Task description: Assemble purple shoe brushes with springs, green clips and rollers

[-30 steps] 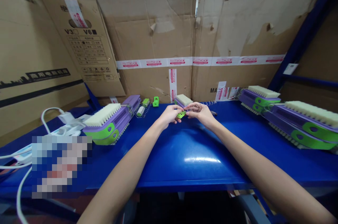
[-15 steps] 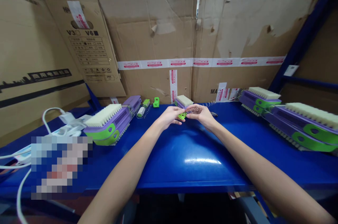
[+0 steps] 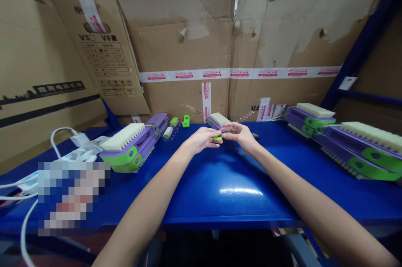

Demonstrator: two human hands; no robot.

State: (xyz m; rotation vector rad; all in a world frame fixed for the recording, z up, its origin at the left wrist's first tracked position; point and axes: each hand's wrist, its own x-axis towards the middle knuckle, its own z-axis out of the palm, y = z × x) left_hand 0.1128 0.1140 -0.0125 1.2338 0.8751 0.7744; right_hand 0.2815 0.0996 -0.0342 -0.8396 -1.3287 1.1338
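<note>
Between my two hands, above the blue table, is a small green plastic part (image 3: pixel 217 138), mostly covered by fingers. My left hand (image 3: pixel 203 139) is closed on it from the left. My right hand (image 3: pixel 238 135) pinches a thin metal coil spring (image 3: pixel 244 118), whose free end sticks out up and to the right past the knuckles. The right fingertips meet the green part, where the spring's near end is hidden. Just behind the hands stands a purple block with cream bristles (image 3: pixel 220 120), partly covered by them.
Purple-and-green bristled units stand at the left (image 3: pixel 125 149) and right (image 3: pixel 358 145). Toward the back left lie a green bracket (image 3: pixel 186 121), a white-and-green piece (image 3: pixel 168 133) and another spring (image 3: pixel 176 131). A white power strip with cables (image 3: pixel 77 151) is at far left. Cardboard (image 3: pixel 188 49) walls the back.
The green part has tilted and shows less of itself between my fingers. The spring's free end has swung upward. My right hand has shifted slightly.
</note>
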